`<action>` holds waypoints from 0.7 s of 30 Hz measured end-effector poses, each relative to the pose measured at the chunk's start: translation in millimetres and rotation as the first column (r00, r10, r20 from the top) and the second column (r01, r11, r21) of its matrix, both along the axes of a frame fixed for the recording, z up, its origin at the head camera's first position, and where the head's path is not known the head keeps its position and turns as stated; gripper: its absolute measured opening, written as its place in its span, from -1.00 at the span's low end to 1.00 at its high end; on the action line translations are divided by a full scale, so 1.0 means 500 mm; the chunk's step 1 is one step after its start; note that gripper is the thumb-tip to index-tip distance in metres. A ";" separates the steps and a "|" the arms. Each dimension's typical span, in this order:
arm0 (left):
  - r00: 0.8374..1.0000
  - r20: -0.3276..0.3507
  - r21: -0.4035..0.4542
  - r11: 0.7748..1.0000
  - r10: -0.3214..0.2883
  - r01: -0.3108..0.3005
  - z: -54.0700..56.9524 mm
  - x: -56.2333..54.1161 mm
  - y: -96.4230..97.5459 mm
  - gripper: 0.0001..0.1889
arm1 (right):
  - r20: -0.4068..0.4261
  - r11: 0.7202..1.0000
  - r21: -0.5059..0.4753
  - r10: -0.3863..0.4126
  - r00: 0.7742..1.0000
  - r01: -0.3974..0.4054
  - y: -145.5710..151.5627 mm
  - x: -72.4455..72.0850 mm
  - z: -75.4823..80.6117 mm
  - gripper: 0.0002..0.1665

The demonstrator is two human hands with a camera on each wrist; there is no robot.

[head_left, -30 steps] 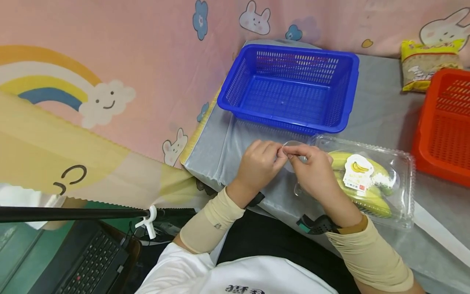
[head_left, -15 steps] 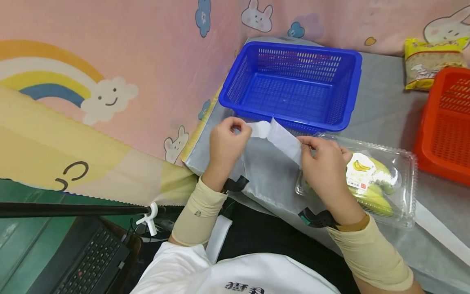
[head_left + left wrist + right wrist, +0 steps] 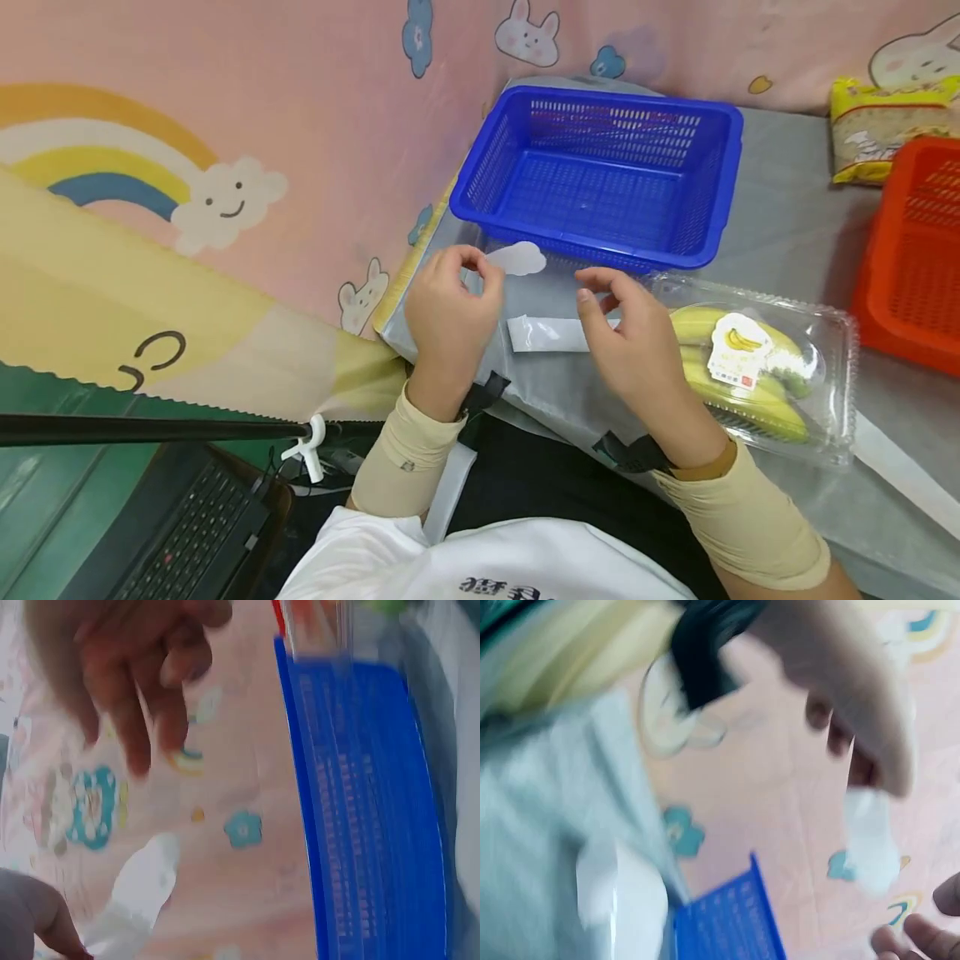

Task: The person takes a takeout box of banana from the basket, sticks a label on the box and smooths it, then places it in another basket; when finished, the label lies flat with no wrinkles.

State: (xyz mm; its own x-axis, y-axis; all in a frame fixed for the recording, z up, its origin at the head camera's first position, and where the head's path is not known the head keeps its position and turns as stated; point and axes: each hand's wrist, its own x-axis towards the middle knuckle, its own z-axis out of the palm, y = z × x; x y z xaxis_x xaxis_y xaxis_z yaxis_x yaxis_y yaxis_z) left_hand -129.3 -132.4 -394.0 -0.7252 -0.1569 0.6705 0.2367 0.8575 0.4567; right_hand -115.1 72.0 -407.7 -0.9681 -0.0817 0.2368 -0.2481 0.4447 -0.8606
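My left hand (image 3: pixel 453 304) pinches one end of a white label sticker (image 3: pixel 519 258) between thumb and fingers, raised in front of the blue basket (image 3: pixel 600 242). The sticker's rounded, scalloped end points toward the right hand; in the right wrist view the sticker (image 3: pixel 871 847) hangs down from the fingertips. To its right, my right hand (image 3: pixel 630 342) is held with loosely bent fingers and nothing between them. Beneath that hand a white paper strip (image 3: pixel 551 333) lies on the grey cloth, its right end hidden by the fingers. Beside the right hand sits a clear plastic box (image 3: pixel 832 375) of bananas (image 3: pixel 750 408) bearing a banana label (image 3: pixel 738 350).
An orange-red basket (image 3: pixel 900 325) stands at the right edge, with a yellow packet (image 3: pixel 862 133) behind it. Another white strip (image 3: pixel 907 467) lies right of the box. A pink printed curtain (image 3: pixel 337 125) closes the back and left; a black pole (image 3: pixel 150 427) runs at lower left.
The hands were together, then drew apart as the label sticker came off its white backing. The right hand has let go of the paper strip, which now lies on the table.
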 end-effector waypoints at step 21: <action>0.764 -0.336 -0.615 0.743 -0.550 0.265 -0.032 0.037 0.135 -0.88 | 0.318 0.843 -0.512 0.006 0.948 0.166 0.127 0.021 0.015 -0.90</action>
State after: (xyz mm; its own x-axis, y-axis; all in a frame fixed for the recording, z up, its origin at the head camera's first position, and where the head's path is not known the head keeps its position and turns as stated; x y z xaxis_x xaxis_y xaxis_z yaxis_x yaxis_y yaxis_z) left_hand -110.6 -64.9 -409.8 -0.2016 0.5380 0.8185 0.6764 0.6809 -0.2809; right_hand -104.7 135.7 -400.2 -0.9956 0.0525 -0.0775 0.0725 -0.0904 -0.9933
